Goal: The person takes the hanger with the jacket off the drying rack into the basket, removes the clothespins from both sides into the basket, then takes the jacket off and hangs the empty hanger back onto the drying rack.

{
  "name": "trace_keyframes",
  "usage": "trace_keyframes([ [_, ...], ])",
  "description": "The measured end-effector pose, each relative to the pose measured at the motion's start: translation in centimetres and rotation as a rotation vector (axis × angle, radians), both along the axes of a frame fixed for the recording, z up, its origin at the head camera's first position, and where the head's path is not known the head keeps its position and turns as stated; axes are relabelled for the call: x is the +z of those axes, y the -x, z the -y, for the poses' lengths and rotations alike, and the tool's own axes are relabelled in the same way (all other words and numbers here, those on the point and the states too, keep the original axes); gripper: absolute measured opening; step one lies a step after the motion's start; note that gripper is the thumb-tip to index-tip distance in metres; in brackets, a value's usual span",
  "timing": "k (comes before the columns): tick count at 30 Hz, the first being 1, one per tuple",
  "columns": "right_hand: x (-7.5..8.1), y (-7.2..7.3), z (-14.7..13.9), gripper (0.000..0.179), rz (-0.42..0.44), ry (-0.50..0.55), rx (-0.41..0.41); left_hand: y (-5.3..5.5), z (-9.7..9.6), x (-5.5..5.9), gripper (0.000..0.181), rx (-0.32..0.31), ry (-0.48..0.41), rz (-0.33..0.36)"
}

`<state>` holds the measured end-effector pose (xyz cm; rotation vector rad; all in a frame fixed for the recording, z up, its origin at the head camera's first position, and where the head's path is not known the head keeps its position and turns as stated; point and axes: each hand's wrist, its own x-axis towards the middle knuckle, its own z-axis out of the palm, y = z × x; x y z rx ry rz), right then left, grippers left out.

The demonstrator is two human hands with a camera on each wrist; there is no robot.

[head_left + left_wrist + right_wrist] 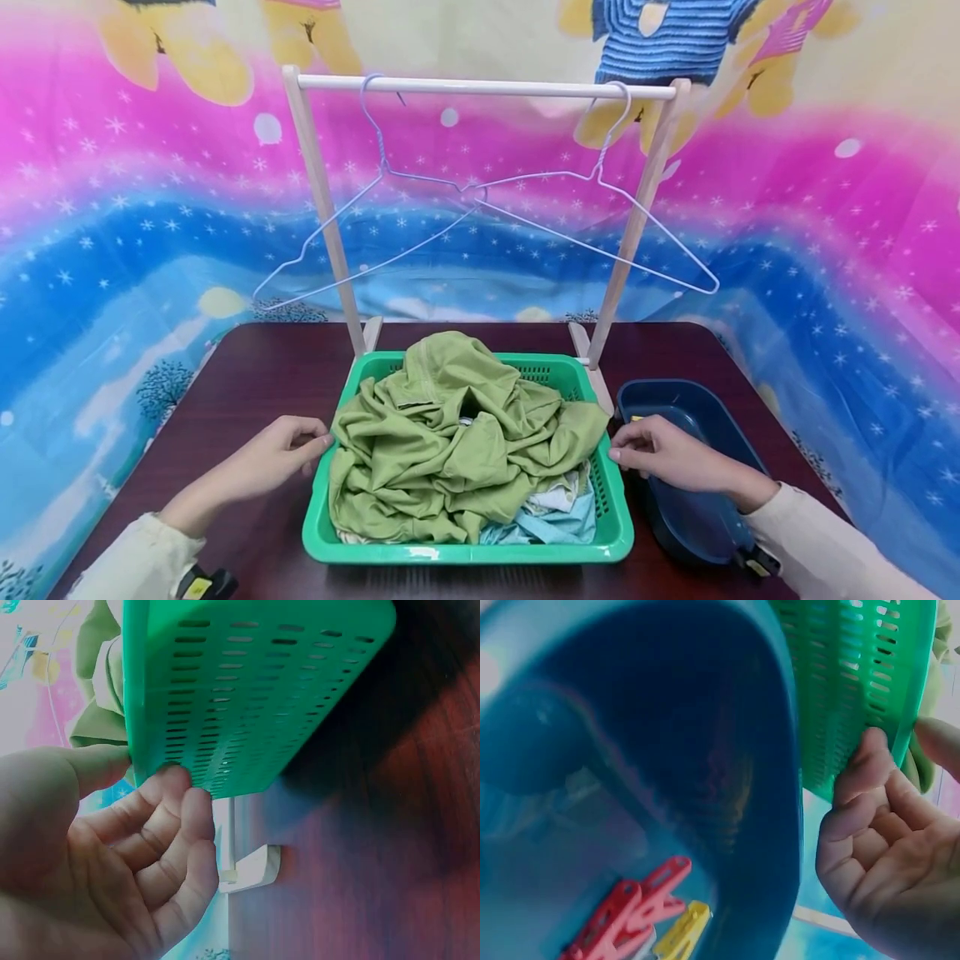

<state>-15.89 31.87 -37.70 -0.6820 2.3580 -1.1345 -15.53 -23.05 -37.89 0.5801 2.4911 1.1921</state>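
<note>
A green plastic basket [322, 533] with slotted walls stands on the table, heaped with clothes. An olive-green garment [450, 450] lies crumpled on top. Light blue cloth [558, 521] and some whitish patterned cloth show at the front right of the basket. My left hand [258, 458] pinches the left rim, thumb at the edge and curled fingertips against the outer wall [247, 690]. On the opposite side my right hand [678, 457] grips the right rim in the same way, thumb over the edge, fingers on the slotted outside.
Behind the basket stands a wooden rack [487, 85] with two lilac wire hangers [375, 179] on its bar. A dark blue tub [697, 525] sits at the right, under my right forearm. It holds red clothespins [622, 915] and a yellow clothespin [682, 930]. Patterned cloth surrounds the dark table [277, 367].
</note>
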Motion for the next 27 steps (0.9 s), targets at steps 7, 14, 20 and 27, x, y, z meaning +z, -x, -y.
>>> trace_keyframes([
  [7,-0.1,-0.2,0.4,0.026,0.096,0.071,-0.03,-0.1,-0.2,-0.4,0.035,0.011,-0.075,0.086],
  [14,-0.1,0.0,0.7,0.03,0.146,0.032,-0.119,-0.1,-0.4,-0.6,0.04,0.035,-0.125,0.14],
  [20,-0.4,0.5,0.6,0.031,0.145,0.052,-0.135,0.2,-0.7,-0.6,0.039,0.056,-0.121,0.148],
  [27,-0.5,1.2,0.5,0.031,0.116,0.058,-0.144,0.7,-1.0,-0.5,0.038,0.082,-0.107,0.143],
])
